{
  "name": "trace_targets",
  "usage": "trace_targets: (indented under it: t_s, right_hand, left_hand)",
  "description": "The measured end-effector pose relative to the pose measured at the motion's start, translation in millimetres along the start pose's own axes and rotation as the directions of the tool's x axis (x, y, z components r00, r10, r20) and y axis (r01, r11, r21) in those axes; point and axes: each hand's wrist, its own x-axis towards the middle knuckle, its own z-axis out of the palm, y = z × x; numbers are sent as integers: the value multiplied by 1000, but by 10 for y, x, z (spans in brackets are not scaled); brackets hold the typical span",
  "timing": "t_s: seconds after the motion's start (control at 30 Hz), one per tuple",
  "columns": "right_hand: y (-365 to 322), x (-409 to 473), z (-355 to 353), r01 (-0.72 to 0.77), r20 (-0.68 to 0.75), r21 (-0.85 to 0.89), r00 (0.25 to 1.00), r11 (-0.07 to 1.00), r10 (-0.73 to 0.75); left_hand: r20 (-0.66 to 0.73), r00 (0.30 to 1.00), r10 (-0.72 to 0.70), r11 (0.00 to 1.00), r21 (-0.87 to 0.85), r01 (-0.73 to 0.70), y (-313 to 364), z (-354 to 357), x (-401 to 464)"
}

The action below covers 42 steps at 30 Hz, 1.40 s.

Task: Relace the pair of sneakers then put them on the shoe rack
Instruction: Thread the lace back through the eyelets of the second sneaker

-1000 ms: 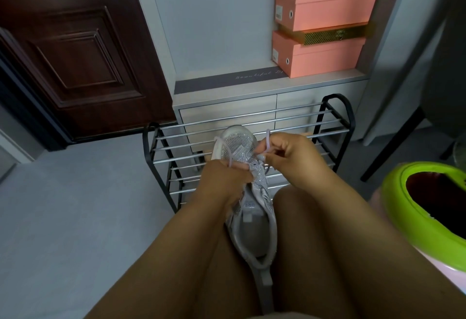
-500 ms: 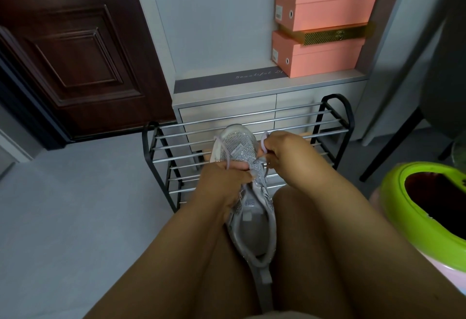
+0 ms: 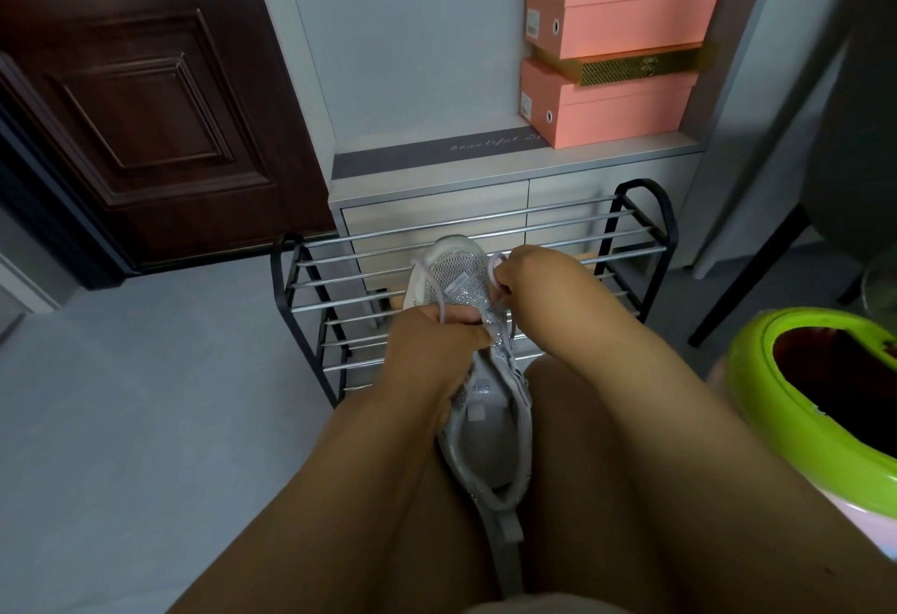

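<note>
Grey floor, entryway corner; person seated, sneaker wedged between the thighs, heel toward the body, toe out: likely so both hands stay free for lacing. Left hand grips the upper, fingers closed on one strand of the lace, holding it taut. Right hand has fingers pinched together on the other lace loop beside the toe. Just beyond stands the shoe rack, no shoes visible on it; second sneaker not seen. Behind: pink boxes on a cabinet.

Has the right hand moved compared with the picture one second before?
Yes, slightly. The right hand, pinching the lace, has risen and shifted a little left, judged against the shoe rack rails behind it.
</note>
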Motion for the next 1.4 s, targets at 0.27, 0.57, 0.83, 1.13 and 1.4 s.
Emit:
trace_targets:
  t_s: [0.27,0.57,0.83,1.13,1.4]
  right_hand:
    - [125,-81,169,-100,-73,701,975,706,211]
    - [112,-222,121,-174,20,780,967,602,254]
    - [86,-201,248,29,-274,565,949,824,155]
    - [141,-87,339,74,-308,635,937,769,164]
    - [114,-196,241,157,-312,519,950,840,15]
  left_hand:
    - [26,1000,5,998,-59,-3,24,28,-38]
    - [111,980,-166,975,-127,180,116,2,-23]
    - [116,979,-165,975,-134,180,101,-7,-18]
    - [110,983,-146,980,-120,159,71,-16,14]
    - [96,983,-157,977,-131,168,114,-23,13]
